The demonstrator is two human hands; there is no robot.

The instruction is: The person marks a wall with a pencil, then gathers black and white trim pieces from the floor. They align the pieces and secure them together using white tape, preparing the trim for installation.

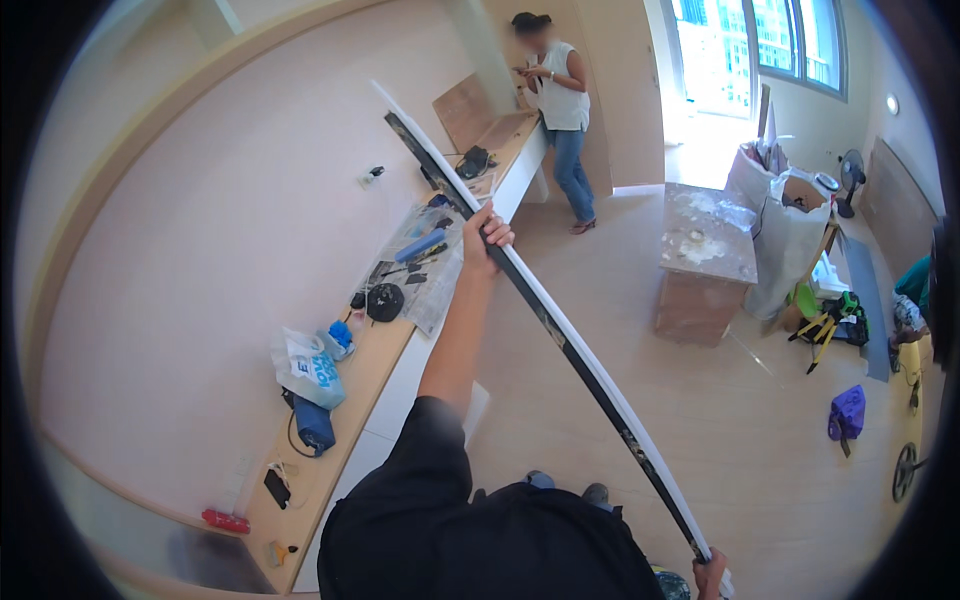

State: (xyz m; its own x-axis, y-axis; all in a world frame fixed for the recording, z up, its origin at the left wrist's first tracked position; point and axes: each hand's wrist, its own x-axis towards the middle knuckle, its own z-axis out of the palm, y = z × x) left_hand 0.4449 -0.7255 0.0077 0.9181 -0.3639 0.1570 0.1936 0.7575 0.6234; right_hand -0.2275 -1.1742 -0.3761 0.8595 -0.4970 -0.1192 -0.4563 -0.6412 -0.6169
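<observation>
A long, narrow white-and-black strip slants across the view, from the upper left down to the lower right. Its black side carries pale smudges, and the exact kind of strip is not clear. My left hand is wrapped round its upper part, with the arm stretched forward. Down at the lower right, my right hand grips the strip close to its near end; part of that hand is cut off by the frame's rim.
Along the left wall runs a long wooden counter bearing tools, bags and a phone. A person stands at its far end. To the right are a stained wooden box, large white sacks, a fan and a purple bag.
</observation>
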